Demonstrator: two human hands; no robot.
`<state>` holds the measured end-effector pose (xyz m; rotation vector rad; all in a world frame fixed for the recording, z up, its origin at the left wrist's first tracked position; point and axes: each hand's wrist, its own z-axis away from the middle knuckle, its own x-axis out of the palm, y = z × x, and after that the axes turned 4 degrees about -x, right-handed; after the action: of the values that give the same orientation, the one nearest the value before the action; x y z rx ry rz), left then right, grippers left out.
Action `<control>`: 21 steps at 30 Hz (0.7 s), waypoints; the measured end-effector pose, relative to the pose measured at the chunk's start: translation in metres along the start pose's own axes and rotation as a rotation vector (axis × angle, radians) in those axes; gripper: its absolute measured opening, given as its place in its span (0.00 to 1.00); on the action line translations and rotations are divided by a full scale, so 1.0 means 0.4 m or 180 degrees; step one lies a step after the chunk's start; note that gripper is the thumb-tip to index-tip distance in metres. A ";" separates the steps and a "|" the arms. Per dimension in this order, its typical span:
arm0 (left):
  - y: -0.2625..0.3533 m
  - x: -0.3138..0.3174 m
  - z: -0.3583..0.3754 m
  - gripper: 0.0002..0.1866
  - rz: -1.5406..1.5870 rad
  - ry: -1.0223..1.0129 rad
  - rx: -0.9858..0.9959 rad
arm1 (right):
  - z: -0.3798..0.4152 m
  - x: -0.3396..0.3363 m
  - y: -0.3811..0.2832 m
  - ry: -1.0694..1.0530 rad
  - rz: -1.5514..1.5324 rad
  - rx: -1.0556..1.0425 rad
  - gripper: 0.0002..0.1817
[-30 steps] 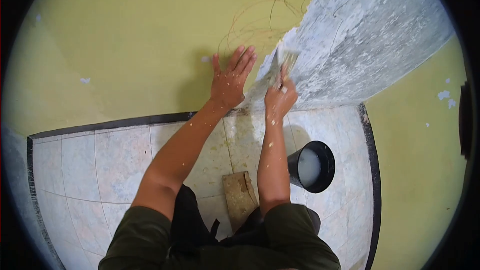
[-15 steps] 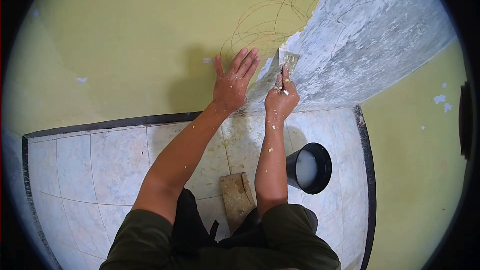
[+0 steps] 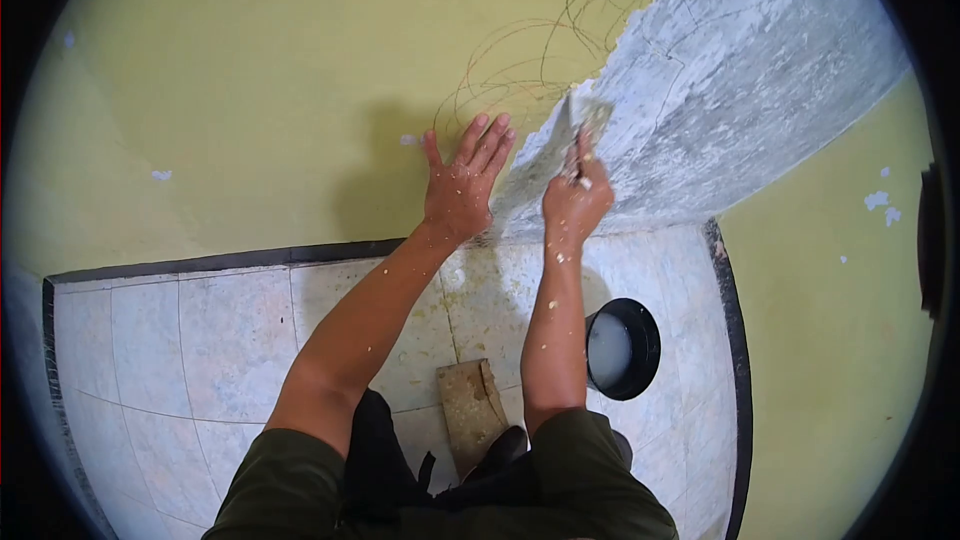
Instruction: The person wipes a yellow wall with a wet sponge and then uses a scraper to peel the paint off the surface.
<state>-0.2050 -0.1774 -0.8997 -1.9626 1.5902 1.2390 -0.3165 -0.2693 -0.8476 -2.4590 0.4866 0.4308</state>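
Shifted rightward, the scraper points up the wall, long axis leaning right.

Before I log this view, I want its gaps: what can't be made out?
All in the head view:
Scraper handle: mostly hidden by right hand; blade blurred.
Left hand palm: turned to wall.
Bucket bottom: under cloudy liquid.
Board near end: hidden by trousers.

I'm in the corner of a tiled room, indoors; whether home or office I can't tell. Ahead of my hands is a yellow-green wall with looping scribbles, stripped to grey beside my right hand. Nearer me are pale floor tiles and dark skirting.
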 end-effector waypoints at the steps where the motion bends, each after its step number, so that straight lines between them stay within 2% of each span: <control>1: 0.004 0.003 0.010 0.46 -0.0023 -0.0082 -0.0010 | -0.041 0.011 0.013 0.0245 -0.0294 -0.0122 0.32; 2: 0.006 0.004 0.020 0.46 -0.0003 -0.0150 -0.0030 | -0.081 -0.010 -0.016 0.0192 -0.0265 -0.0079 0.32; 4: 0.006 -0.004 0.013 0.46 -0.0186 -0.0117 0.0039 | -0.156 -0.074 -0.079 0.0111 -0.0136 -0.0055 0.18; 9: -0.009 -0.011 0.011 0.47 -0.0279 -0.0237 0.0077 | -0.008 -0.032 0.021 -0.0048 -0.0148 0.0164 0.18; 12: 0.003 0.000 0.021 0.48 0.0119 -0.0163 -0.0056 | 0.033 -0.025 0.016 -0.0279 0.0046 0.0422 0.18; 14: 0.008 0.006 0.017 0.48 0.0065 -0.0058 -0.0036 | 0.017 -0.029 0.008 -0.0339 0.0084 0.0496 0.19; 16: 0.003 0.004 0.015 0.48 0.0113 -0.0090 -0.0015 | -0.032 -0.020 0.000 -0.0071 0.0068 0.0062 0.19; 17: 0.000 0.001 0.015 0.48 0.0117 -0.0145 0.0020 | -0.058 -0.028 -0.016 -0.0063 0.0071 0.0065 0.19; 19: 0.001 -0.001 0.017 0.47 0.0048 -0.0161 0.0049 | -0.117 -0.058 -0.056 0.0209 -0.0255 -0.0157 0.18; 21: -0.008 -0.006 0.019 0.47 -0.0048 -0.0184 0.0082 | -0.167 -0.065 -0.072 0.0206 -0.0452 -0.0131 0.17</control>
<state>-0.2051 -0.1695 -0.9029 -1.9022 1.5528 1.2518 -0.3141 -0.2816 -0.7714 -2.5338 0.3296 0.3066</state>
